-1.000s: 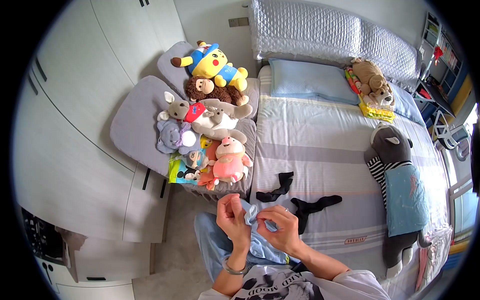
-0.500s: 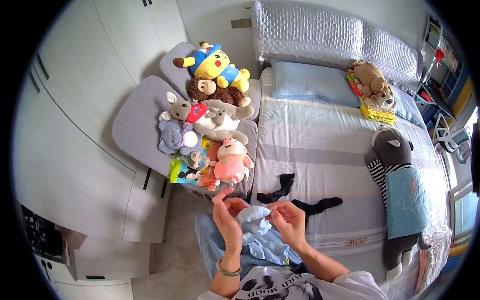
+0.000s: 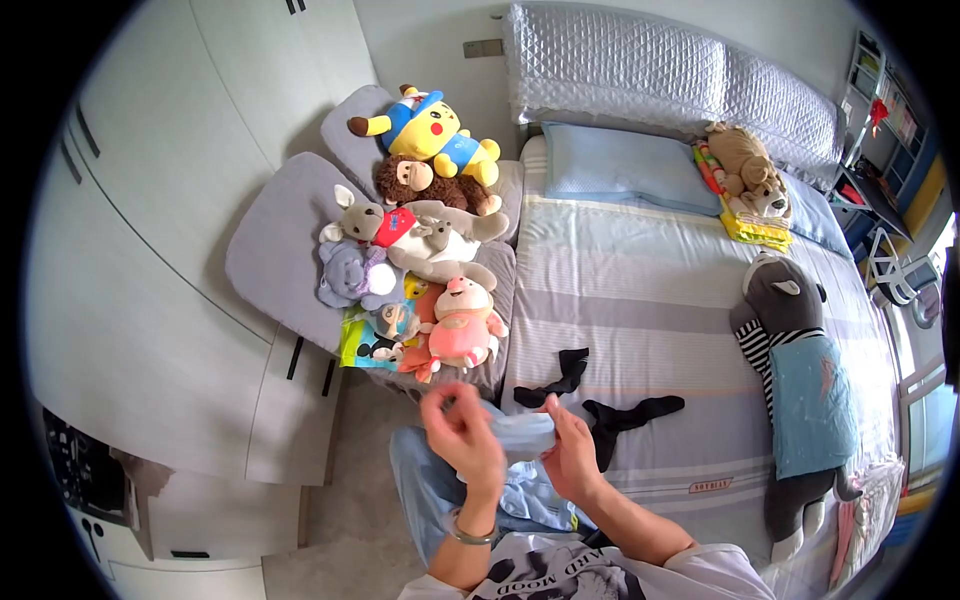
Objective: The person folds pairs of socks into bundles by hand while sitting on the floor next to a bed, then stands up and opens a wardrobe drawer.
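A small light blue piece of cloth (image 3: 525, 432) is stretched out above my lap, slightly smeared by motion. My right hand (image 3: 572, 450) grips its right end, thumb and fingers pointing up. At the other end, my left hand (image 3: 462, 440) is raised with its fingers curled; motion blurs them, and whether they pinch the cloth cannot be made out. More light blue fabric (image 3: 540, 495) lies on my lap below. On the bed just beyond my right hand are two black socks, one bent sock (image 3: 560, 382) and one longer sock (image 3: 630, 415).
Left of the bed (image 3: 620, 270), several plush toys, among them a pink pig (image 3: 463, 325), sit on a grey cushioned seat (image 3: 270, 240). A long grey plush (image 3: 812, 390) lies at the bed's right side. Pale cabinets (image 3: 180, 250) stand at left.
The light blue cloth has gone from bunched and drooping to a smoother, stretched shape. My left hand has turned with its fingers curling, and my right hand has shifted slightly left.
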The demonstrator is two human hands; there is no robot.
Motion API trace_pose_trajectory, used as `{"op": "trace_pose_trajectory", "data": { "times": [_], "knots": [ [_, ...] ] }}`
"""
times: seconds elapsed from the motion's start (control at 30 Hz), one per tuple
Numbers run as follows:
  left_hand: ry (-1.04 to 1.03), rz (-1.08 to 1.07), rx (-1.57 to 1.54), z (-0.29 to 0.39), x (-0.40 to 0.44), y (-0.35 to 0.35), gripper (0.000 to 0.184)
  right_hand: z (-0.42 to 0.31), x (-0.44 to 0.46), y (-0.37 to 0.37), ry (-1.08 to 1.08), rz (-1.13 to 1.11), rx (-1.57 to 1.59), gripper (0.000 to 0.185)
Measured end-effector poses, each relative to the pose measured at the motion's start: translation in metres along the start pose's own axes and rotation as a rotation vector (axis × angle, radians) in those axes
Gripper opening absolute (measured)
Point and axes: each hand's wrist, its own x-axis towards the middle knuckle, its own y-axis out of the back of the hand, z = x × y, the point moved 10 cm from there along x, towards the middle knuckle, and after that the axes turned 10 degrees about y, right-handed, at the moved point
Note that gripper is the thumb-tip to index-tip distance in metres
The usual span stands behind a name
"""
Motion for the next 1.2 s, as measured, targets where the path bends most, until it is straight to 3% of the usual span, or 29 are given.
{"op": "trace_pose_trajectory", "data": {
  "times": [0.03,0.07,0.1,0.17,0.27,0.33,0.4,0.47,0.5,0.53,0.57,0.6,0.67,0.7,0.73,0.77,0.8,0.83,0.87,0.9,0.93,1.0,1.13,1.2],
  "knots": [
    [-0.188,-0.025,0.077,0.012,-0.016,-0.003,0.015,0.003,0.006,0.019,-0.057,0.180,-0.116,0.028],
    [-0.356,-0.456,0.247,0.020,-0.051,-0.032,0.016,0.025,0.013,0.034,-0.055,0.182,-0.115,0.028],
    [-0.495,-0.593,0.355,0.030,-0.067,-0.056,0.017,0.029,0.022,0.048,0.279,0.078,-0.086,0.029],
    [-0.626,-0.713,0.467,0.030,-0.089,-0.079,0.020,0.031,0.000,0.033,0.220,0.123,-0.169,0.024],
    [-0.552,-0.631,0.429,0.003,-0.090,-0.065,0.025,0.044,-0.009,0.031,0.129,0.172,-0.176,0.024],
    [-0.487,-0.605,0.402,-0.014,-0.080,-0.063,0.027,0.023,0.008,0.021,0.343,-0.156,0.205,0.028],
    [-0.321,-0.622,0.393,-0.025,-0.066,-0.066,0.023,0.037,0.013,0.038,0.385,-0.247,0.251,0.034],
    [0.143,-0.460,0.419,-0.044,0.001,-0.055,0.036,0.041,-0.004,0.029,0.120,0.143,-0.263,0.034],
    [0.148,-0.459,0.420,-0.047,-0.011,-0.052,0.036,0.032,-0.006,0.020,0.135,0.182,-0.202,0.030],
    [-0.089,-0.530,0.392,-0.030,-0.033,-0.059,0.035,0.033,0.003,0.029,0.140,0.181,-0.200,0.030],
    [-0.334,-0.594,0.357,-0.014,-0.051,-0.068,0.035,0.039,0.025,0.026,0.120,-0.045,-0.001,0.026],
    [-0.337,-0.591,0.354,-0.014,-0.050,-0.071,0.035,0.027,0.033,0.002,0.089,-0.270,0.192,0.022],
    [-0.438,-0.565,0.273,-0.006,-0.053,-0.070,0.022,0.023,0.019,0.022,0.176,-0.083,-0.208,0.022],
    [-0.159,-0.489,0.256,-0.019,-0.020,-0.065,0.019,0.013,0.007,0.020,0.184,0.016,-0.406,0.023],
    [-0.145,-0.496,0.263,-0.014,-0.005,-0.061,0.019,0.041,-0.001,0.038,-0.160,0.248,-0.155,0.024],
    [0.052,-0.534,0.167,-0.025,0.015,-0.060,0.018,0.035,0.004,0.043,-0.159,0.251,-0.156,0.024],
    [0.240,-0.569,0.064,-0.035,0.024,-0.064,0.017,0.021,0.018,0.039,-0.122,0.047,-0.294,0.023],
    [0.235,-0.572,0.061,-0.028,0.024,-0.065,0.017,0.012,0.031,0.036,-0.087,-0.155,-0.428,0.024],
    [0.311,-0.668,-0.172,-0.021,0.016,-0.070,0.019,-0.002,0.052,0.026,0.167,-0.432,-0.407,0.038],
    [0.385,-0.756,-0.409,-0.015,0.008,-0.074,0.022,0.007,0.058,0.022,0.143,-0.448,-0.421,0.043],
    [0.384,-0.758,-0.408,-0.013,0.008,-0.073,0.022,0.016,0.062,0.018,0.122,-0.466,-0.436,0.049],
    [0.290,-0.835,-0.699,0.008,0.015,-0.069,0.030,0.020,0.035,-0.012,0.149,-0.709,-0.341,0.056],
    [0.267,-1.000,-0.930,0.024,0.029,-0.039,0.038,0.037,0.022,0.003,-0.082,-0.704,-0.401,0.042],
    [0.220,-1.070,-1.008,0.032,0.031,-0.022,0.041,0.036,0.025,0.015,-0.168,-0.571,-0.177,0.030]
  ]
}}
